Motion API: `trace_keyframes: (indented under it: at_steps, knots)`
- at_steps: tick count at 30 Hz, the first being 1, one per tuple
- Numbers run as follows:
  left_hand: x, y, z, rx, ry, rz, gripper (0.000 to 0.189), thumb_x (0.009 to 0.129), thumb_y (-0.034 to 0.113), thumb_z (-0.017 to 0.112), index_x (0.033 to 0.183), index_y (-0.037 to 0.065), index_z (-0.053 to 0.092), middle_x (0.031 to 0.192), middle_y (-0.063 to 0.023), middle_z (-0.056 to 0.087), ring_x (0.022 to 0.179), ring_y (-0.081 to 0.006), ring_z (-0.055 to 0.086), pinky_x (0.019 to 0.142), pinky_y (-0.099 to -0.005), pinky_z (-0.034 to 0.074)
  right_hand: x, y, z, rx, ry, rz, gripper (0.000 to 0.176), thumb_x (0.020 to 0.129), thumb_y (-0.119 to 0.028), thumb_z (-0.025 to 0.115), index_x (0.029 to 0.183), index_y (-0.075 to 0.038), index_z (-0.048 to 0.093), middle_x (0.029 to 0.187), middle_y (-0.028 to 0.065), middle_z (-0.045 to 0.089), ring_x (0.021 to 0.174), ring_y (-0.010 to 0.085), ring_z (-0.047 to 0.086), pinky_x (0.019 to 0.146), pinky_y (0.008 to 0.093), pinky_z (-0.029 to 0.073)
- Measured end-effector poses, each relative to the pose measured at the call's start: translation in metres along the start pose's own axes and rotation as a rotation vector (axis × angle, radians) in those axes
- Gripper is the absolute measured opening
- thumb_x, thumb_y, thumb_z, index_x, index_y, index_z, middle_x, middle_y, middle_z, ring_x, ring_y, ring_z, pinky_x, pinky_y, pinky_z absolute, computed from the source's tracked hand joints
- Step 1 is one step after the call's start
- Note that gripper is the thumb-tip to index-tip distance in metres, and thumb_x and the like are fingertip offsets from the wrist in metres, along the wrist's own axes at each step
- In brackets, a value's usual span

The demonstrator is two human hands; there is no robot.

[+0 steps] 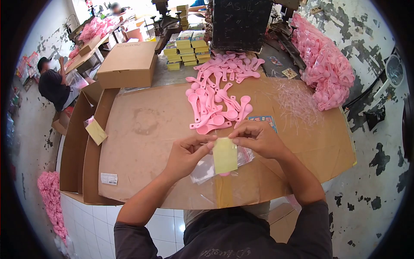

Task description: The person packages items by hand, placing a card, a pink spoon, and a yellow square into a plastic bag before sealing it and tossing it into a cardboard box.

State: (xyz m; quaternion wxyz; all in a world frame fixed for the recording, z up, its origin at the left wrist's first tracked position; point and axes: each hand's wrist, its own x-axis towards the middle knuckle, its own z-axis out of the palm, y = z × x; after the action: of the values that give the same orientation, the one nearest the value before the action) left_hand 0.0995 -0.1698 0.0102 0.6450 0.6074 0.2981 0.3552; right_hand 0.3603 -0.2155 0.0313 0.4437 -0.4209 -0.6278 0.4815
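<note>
A pale yellow card (225, 159) sits in a small clear plastic bag between my hands, above the cardboard-covered table. My left hand (189, 154) pinches the bag's top left corner with thumb and forefinger. At the top right corner, the fingers of my right hand (258, 140) are closed on it too. A bit of pink shows under the card's lower edge. More clear bags (203, 170) lie flat beneath. Just beyond my hands is a pile of pink plastic measuring spoons (211, 105). A colourful printed card (268, 120) lies partly hidden behind my right hand.
An open cardboard box (88, 168) stands along the left edge, a packed yellow card (96, 131) on its rim. A closed carton (128, 60) and card stacks (187, 47) are at the back. Bagged pink spoons (325, 64) heap at right. A co-worker (56, 84) sits far left.
</note>
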Motion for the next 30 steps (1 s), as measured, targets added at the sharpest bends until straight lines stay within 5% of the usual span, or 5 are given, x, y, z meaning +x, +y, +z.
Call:
trace_keyframes:
  at_steps: [9, 19, 21, 24, 30]
  knots:
    - [0.003, 0.000, 0.000, -0.039, 0.003, 0.048, 0.028, 0.102, 0.006, 0.064, 0.128, -0.003, 0.067, 0.113, -0.0089, 0.074, 0.099, -0.0143, 0.071, 0.089, -0.0292, 0.059, -0.003, -0.007, 0.006, -0.147, -0.084, -0.023, 0.045, 0.095, -0.004, 0.072, 0.137, 0.001, 0.057, 0.108, 0.0056, 0.069, 0.093, 0.0080, 0.064, 0.078, 0.0261, 0.053]
    - [-0.004, 0.012, -0.009, 0.056, -0.070, 0.057, 0.044, 0.094, -0.004, 0.071, 0.136, -0.003, 0.059, 0.126, -0.0114, 0.069, 0.099, -0.0144, 0.071, 0.085, -0.0287, 0.059, 0.002, 0.001, 0.006, -0.042, -0.056, 0.016, 0.045, 0.093, -0.005, 0.073, 0.136, 0.001, 0.058, 0.105, 0.0051, 0.069, 0.091, 0.0074, 0.062, 0.076, 0.0254, 0.051]
    - [-0.004, 0.015, -0.015, 0.038, -0.031, 0.095, 0.046, 0.094, -0.002, 0.072, 0.138, -0.002, 0.059, 0.110, -0.0068, 0.071, 0.094, -0.0109, 0.070, 0.082, -0.0266, 0.058, 0.005, 0.007, 0.007, 0.136, -0.017, -0.006, 0.040, 0.095, -0.008, 0.072, 0.133, 0.000, 0.061, 0.106, 0.0047, 0.069, 0.090, 0.0082, 0.062, 0.078, 0.0265, 0.051]
    - [-0.006, 0.032, -0.035, 0.027, 0.058, 0.187, 0.049, 0.092, -0.003, 0.074, 0.139, -0.002, 0.058, 0.112, -0.0080, 0.071, 0.090, -0.0099, 0.070, 0.076, -0.0255, 0.059, 0.004, -0.001, -0.002, -0.410, 0.091, -0.051, 0.028, 0.097, -0.009, 0.068, 0.125, -0.003, 0.067, 0.111, 0.0058, 0.069, 0.097, 0.0158, 0.065, 0.087, 0.0327, 0.052]
    - [-0.029, 0.044, -0.088, -0.032, 0.246, 0.378, 0.057, 0.094, -0.004, 0.067, 0.147, -0.001, 0.049, 0.131, -0.0149, 0.065, 0.099, -0.0155, 0.072, 0.077, -0.0285, 0.061, 0.001, 0.028, 0.007, -0.808, -0.021, -0.292, 0.029, 0.092, -0.013, 0.070, 0.119, -0.002, 0.069, 0.116, 0.0157, 0.065, 0.108, 0.0337, 0.062, 0.095, 0.0436, 0.049]
